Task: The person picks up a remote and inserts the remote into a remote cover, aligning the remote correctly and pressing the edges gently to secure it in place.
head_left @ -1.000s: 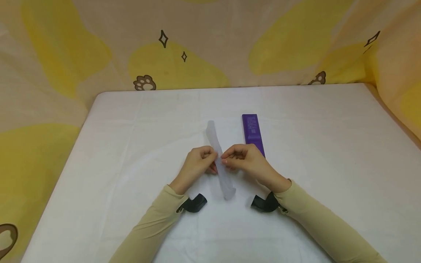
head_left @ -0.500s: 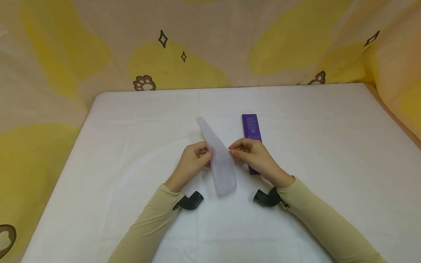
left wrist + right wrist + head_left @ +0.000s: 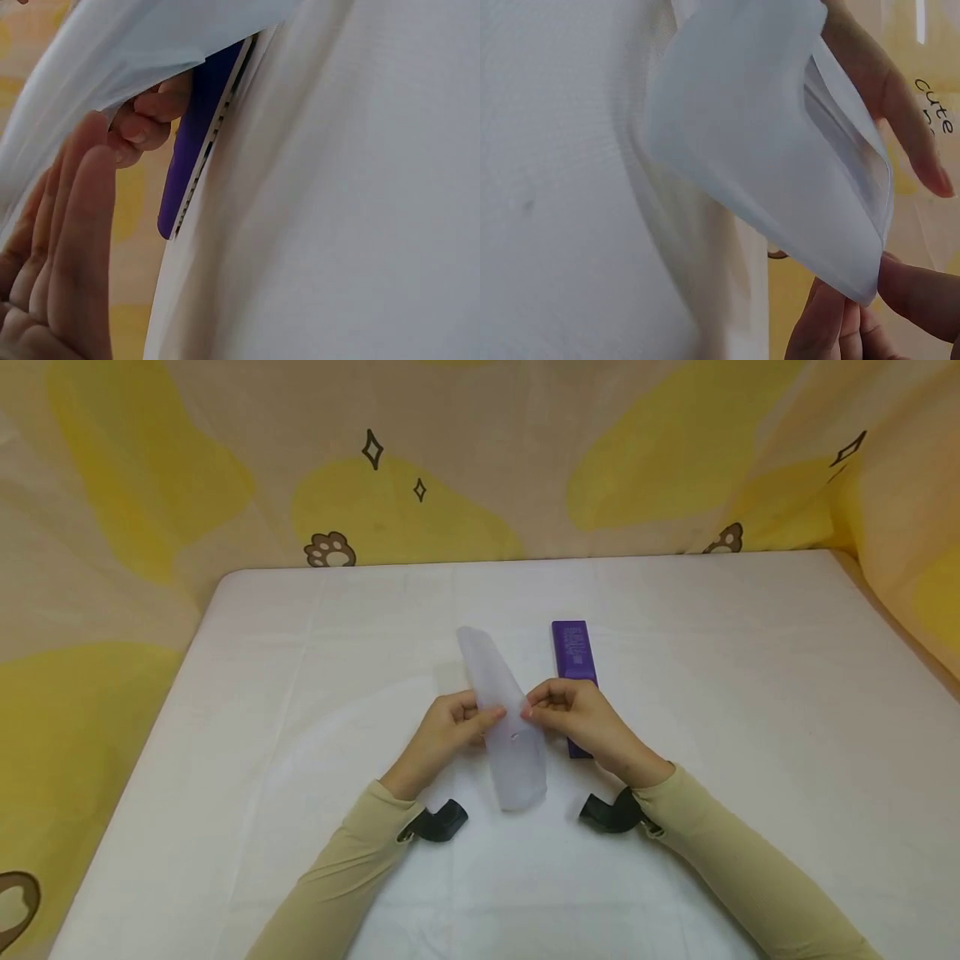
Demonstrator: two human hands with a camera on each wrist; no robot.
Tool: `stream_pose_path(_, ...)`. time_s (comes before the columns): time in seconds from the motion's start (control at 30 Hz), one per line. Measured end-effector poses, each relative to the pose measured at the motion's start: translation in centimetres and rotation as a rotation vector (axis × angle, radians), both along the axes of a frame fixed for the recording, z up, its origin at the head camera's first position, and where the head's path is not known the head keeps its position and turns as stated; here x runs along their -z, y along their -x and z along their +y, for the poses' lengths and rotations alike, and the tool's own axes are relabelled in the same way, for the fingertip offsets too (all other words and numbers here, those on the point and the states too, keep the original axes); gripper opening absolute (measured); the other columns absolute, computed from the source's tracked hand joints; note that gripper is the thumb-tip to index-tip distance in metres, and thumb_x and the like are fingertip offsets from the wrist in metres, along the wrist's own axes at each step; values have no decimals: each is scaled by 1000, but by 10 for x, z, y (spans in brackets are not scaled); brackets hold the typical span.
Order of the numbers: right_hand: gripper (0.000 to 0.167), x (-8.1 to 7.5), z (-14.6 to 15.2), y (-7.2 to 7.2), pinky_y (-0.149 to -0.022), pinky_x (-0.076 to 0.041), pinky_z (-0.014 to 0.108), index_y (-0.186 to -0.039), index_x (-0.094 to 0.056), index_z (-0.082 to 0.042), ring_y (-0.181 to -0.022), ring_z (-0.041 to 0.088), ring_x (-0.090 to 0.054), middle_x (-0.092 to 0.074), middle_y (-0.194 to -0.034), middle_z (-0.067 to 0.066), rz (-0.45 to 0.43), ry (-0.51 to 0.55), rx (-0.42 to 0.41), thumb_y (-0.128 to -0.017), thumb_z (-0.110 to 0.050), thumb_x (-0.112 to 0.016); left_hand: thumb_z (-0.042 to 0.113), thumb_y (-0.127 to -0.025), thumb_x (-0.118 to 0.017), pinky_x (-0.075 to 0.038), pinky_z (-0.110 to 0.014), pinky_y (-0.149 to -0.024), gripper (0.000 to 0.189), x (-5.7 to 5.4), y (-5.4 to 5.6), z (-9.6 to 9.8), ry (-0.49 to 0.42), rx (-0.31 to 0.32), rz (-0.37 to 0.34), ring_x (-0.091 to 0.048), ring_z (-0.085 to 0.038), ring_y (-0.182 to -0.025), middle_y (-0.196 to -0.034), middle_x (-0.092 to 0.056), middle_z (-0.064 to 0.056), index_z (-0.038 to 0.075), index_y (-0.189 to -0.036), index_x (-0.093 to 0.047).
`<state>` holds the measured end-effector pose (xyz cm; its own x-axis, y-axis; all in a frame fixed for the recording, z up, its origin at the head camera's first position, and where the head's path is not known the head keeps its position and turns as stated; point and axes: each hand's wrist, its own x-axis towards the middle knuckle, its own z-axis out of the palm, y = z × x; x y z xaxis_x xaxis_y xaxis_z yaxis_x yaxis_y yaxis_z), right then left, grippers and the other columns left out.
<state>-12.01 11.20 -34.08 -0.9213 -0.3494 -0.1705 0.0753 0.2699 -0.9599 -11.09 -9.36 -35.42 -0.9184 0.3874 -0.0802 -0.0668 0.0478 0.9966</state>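
Observation:
A frosted, translucent plastic bag, long and narrow, is held up between both hands above the white table. My left hand holds its left side, thumb over the front and fingers behind; the left wrist view shows those fingers fairly straight. With thumb and fingertips my right hand pinches the right edge. The right wrist view shows the bag gaping at an opening along one side. Partly behind the right hand, a slim purple box with small print lies on the table.
The white-covered table reaches back to a patterned yellow cloth. Black curved pieces are worn at the left wrist and the right wrist, under beige sleeves.
The bag has turned from nearly edge-on to showing its broad face. My left thumb has moved further across its front. The right hand has shifted slightly right; the purple box stays put.

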Motion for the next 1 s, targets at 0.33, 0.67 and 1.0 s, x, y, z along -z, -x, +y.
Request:
stream_pose_path(0.33,21,2,-4,-2,-62,-51,25,-102,-61,8,-69,13,-59,-64,-80,7,39,33,-2,-86,-4,-67,16,-88,-66,-48,-25,-67,34,9,-2,5,49,-108,-56,-60,-13,-83,-101,-67,-13,-4,-114,-60)
stream_pose_path(0.67,22,1,-1,-1,-71,-55,29,-104,-62,8,-76,18,-64,-67,-85,11,32,51,1,-87,-6,-65,5,-92,-58,-53,-32,-81,34,11,-1,3,-73,-119,-127,-63,-17,-94,-114,-63,-21,-10,-122,-53)
stream_pose_path(1.0,24,0,10,4,-72,-55,27,-104,-63,9,-77,17,-64,-68,-92,18,54,-7,74,-87,-7,-66,4,-92,-58,-53,-31,-79,33,14,1,5,-98,-153,-182,-63,-17,-92,-112,-64,-18,-7,-122,-53)
